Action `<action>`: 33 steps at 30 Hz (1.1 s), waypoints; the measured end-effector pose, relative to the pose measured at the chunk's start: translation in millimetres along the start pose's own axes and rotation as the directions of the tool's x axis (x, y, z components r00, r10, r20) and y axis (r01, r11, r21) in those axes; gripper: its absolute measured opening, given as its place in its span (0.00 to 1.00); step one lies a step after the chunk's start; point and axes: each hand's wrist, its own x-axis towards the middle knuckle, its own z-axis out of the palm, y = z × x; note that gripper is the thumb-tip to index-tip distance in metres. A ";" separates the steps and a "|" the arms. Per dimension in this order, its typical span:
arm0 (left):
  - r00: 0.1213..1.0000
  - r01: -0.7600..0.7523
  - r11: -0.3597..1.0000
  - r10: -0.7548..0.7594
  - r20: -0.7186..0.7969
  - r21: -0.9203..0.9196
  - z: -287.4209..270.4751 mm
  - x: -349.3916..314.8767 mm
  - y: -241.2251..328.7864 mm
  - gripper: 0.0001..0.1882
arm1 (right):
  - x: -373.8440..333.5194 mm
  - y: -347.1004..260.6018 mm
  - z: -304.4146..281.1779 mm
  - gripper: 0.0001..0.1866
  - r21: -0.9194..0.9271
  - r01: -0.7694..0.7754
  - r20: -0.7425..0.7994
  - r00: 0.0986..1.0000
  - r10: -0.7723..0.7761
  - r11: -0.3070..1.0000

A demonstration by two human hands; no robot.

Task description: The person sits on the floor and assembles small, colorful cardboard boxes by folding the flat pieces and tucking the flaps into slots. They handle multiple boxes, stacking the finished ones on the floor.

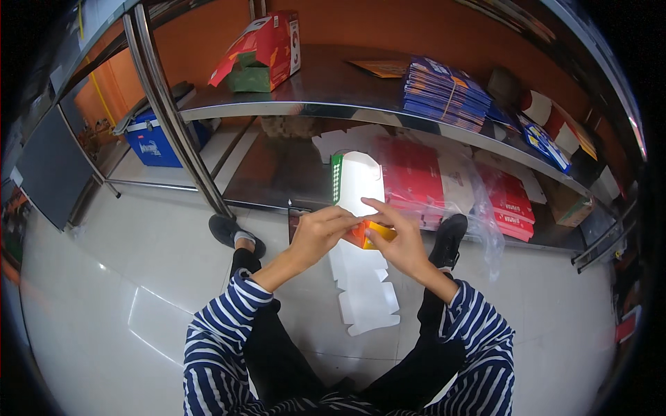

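Note:
Between my hands is a small orange and yellow folding carton (378,233), partly covered by my fingers. My left hand (322,234) is closed, its fingertips pinching the carton's left side. On the other side my right hand (401,239) grips it, thumb on the near face and fingers over the top. Just beyond my hands stands a white cardboard panel (362,182) with a green patterned edge. Below them a flat white cardboard blank (368,298) with notched flaps stretches toward me. Whether these white pieces join the carton is hidden by my hands.
A metal shelf (333,107) runs ahead, bearing a red and green box (270,55) and a tied stack of blue cartons (444,93). Flat red cartons (416,173) and clear plastic (489,229) lie on the lower shelf. A blue cooler (156,142) stands left.

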 end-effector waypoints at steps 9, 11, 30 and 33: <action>0.951 -0.259 0.903 0.300 -0.073 0.343 3.6 -2.2 -1.5 0.09 | 4.9 -14.4 -2.2 0.25 -0.102 0.205 -0.012 0.978 -0.208 0.973; 0.958 -0.238 0.914 0.276 -0.074 0.327 4.8 -1.0 -1.2 0.09 | 3.2 -12.0 -1.0 0.24 -0.057 0.169 -0.040 0.984 -0.172 0.984; 0.800 0.581 0.698 -0.393 0.453 -0.420 -6.2 3.0 -7.5 0.12 | -6.0 29.0 -3.3 0.11 0.618 -0.663 0.464 0.742 0.484 0.423; 0.755 0.655 0.558 -0.446 0.481 -0.510 -4.2 3.6 -4.7 0.12 | -6.5 27.5 2.8 0.08 0.598 -0.586 0.326 0.801 0.502 0.547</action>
